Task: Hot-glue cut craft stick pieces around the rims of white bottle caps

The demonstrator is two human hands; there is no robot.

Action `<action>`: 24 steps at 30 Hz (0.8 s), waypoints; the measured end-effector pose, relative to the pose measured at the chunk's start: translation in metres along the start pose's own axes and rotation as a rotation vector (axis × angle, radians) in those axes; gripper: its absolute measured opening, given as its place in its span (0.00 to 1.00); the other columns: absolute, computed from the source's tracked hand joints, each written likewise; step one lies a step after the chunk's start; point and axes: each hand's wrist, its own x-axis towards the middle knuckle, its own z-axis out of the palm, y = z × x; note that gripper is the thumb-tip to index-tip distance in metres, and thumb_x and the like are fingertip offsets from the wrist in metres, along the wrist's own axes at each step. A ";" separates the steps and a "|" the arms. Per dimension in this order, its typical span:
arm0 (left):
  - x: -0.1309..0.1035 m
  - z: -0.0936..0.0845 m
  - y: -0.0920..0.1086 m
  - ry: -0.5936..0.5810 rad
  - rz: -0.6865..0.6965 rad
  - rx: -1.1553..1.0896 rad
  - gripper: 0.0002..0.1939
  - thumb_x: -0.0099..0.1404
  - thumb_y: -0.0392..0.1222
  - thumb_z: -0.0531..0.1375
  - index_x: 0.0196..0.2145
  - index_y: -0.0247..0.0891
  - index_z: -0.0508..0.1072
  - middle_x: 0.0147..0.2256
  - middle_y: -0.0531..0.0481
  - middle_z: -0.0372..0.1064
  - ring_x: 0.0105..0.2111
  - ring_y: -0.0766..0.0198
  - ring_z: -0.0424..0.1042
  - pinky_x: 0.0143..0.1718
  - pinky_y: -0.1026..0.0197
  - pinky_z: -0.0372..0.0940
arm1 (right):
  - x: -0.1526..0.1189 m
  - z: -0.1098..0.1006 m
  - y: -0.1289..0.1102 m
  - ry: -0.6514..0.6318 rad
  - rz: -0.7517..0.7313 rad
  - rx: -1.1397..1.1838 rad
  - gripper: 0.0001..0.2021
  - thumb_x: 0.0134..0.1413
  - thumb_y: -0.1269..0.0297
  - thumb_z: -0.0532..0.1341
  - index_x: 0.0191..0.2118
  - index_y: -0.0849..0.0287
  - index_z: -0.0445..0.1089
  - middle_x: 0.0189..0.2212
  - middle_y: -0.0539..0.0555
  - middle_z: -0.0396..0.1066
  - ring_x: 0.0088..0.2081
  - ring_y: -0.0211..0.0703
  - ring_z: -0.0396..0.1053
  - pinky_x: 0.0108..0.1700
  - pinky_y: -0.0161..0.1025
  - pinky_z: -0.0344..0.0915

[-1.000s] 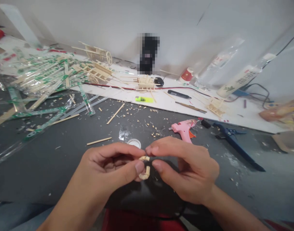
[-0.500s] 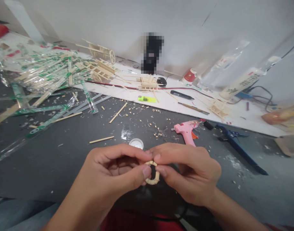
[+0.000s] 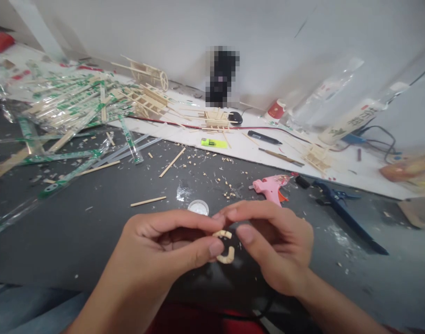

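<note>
My left hand (image 3: 170,248) pinches a small ring of pale wooden pieces (image 3: 227,256) between thumb and fingers. A gap shows in the ring's right side, and its left part is hidden behind my thumb. Close on the right is my right hand (image 3: 278,246), its thumb held apart from the forefinger, with nothing visible between them. The right forefinger reaches over the ring to the left fingertips. Just beyond the hands lies a round white cap (image 3: 198,207) on the dark table.
A pink glue gun (image 3: 270,188) and a dark blue hand tool (image 3: 348,218) lie to the right. Wrapped chopsticks (image 3: 69,102) are heaped at the left. Small wooden models (image 3: 215,119), a yellow-green lighter (image 3: 213,143) and a black pen (image 3: 264,137) rest along the white board.
The ring, earlier closed, now has a gap on its right side. My right thumb has moved off the ring, away from the forefinger. The left hand keeps its pinch.
</note>
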 end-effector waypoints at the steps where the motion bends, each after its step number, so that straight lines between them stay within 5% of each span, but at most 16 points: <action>1: 0.002 -0.001 -0.001 -0.008 0.012 -0.004 0.14 0.44 0.27 0.80 0.26 0.46 0.88 0.27 0.56 0.84 0.29 0.66 0.82 0.30 0.76 0.73 | -0.001 0.001 0.001 0.004 0.025 0.013 0.14 0.64 0.74 0.65 0.49 0.49 0.79 0.38 0.52 0.83 0.40 0.44 0.81 0.42 0.40 0.77; 10: 0.009 -0.007 -0.005 -0.018 0.045 0.003 0.16 0.39 0.30 0.81 0.23 0.39 0.81 0.21 0.55 0.79 0.22 0.63 0.79 0.28 0.65 0.76 | 0.003 0.017 0.011 0.038 0.124 0.287 0.03 0.58 0.63 0.73 0.38 0.50 0.84 0.29 0.51 0.82 0.31 0.39 0.76 0.34 0.36 0.72; 17: 0.013 -0.002 -0.012 -0.146 -0.125 -0.254 0.15 0.40 0.35 0.83 0.22 0.39 0.82 0.19 0.55 0.79 0.18 0.71 0.76 0.23 0.74 0.69 | 0.002 0.018 0.015 0.063 0.128 0.298 0.04 0.55 0.61 0.75 0.38 0.49 0.85 0.28 0.52 0.82 0.29 0.40 0.76 0.33 0.37 0.73; 24: 0.012 -0.002 -0.014 -0.211 -0.150 -0.308 0.14 0.42 0.35 0.83 0.22 0.39 0.83 0.21 0.54 0.81 0.18 0.73 0.76 0.23 0.77 0.69 | 0.004 0.019 0.010 0.067 0.101 0.274 0.02 0.57 0.63 0.74 0.37 0.51 0.85 0.26 0.52 0.81 0.27 0.39 0.75 0.31 0.35 0.72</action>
